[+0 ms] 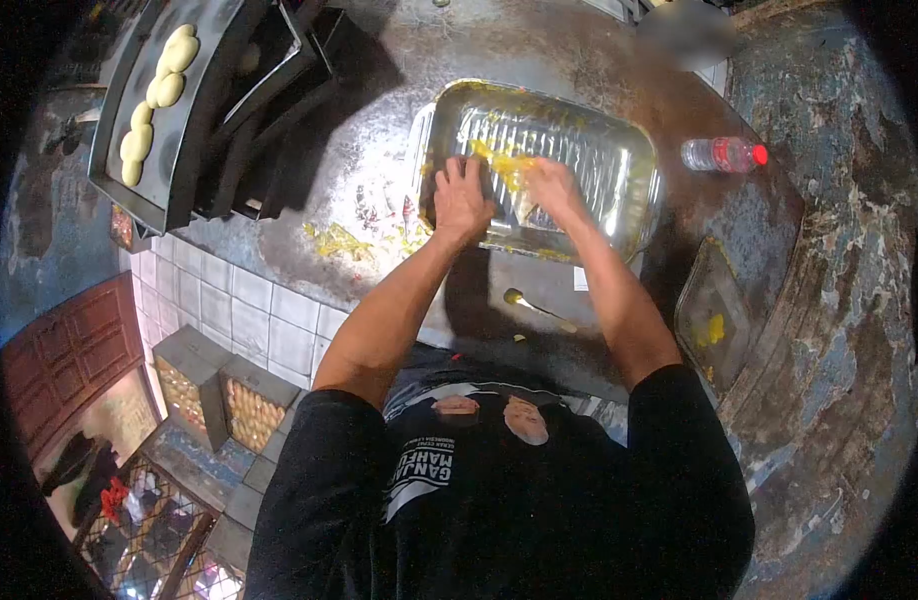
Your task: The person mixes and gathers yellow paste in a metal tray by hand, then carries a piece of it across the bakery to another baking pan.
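A large clear rectangular tray (634, 200) lies on the worktop, with yellow residue (504, 168) smeared along its ribbed bottom. My left hand (462, 202) is at the tray's left end, fingers apart and pointing away from me, over a dark patch I cannot make out. Inside the tray, my right hand (554, 192) has its fingers bent together beside the yellow residue and a pale piece; motion blurs it, and what it holds is too unclear to name. A spoon (539, 307) with a dark yellowish bowl rests on the worktop, nearer my body.
Black metal trays (179, 125) stand at the upper left, the top one bearing several pale dough balls (169, 75). Yellow scraps (337, 240) lie left of the clear tray. A red-capped bottle (724, 155) lies on the right, above a flat stained tray (714, 310).
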`<action>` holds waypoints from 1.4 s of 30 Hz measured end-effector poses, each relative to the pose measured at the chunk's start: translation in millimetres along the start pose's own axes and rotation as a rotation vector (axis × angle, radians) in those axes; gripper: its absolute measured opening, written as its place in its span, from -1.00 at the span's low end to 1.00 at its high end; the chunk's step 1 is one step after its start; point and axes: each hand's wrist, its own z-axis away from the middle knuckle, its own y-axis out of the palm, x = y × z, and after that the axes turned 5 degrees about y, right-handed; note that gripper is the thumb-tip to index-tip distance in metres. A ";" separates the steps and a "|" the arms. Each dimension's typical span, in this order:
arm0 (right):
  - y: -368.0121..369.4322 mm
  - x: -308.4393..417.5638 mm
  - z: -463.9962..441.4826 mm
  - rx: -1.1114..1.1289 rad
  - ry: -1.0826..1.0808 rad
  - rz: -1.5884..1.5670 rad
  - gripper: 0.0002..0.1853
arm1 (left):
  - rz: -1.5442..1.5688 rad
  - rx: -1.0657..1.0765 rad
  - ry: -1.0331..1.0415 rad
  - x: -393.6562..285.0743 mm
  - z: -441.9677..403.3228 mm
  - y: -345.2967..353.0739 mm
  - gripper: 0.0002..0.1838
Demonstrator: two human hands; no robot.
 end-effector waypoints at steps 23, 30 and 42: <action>-41.1 37.7 56.6 0.185 -0.084 0.793 -0.67 | 0.546 0.056 -0.283 -16.3 -23.7 40.1 -0.70; 5.1 -1.4 41.4 0.069 -0.342 0.873 -0.81 | 0.835 -0.042 -0.292 -13.9 -17.4 53.6 -0.75; -32.5 -1.0 21.5 -0.069 -0.559 0.737 -0.82 | 1.072 -0.122 -0.173 -4.5 -21.6 67.7 -0.79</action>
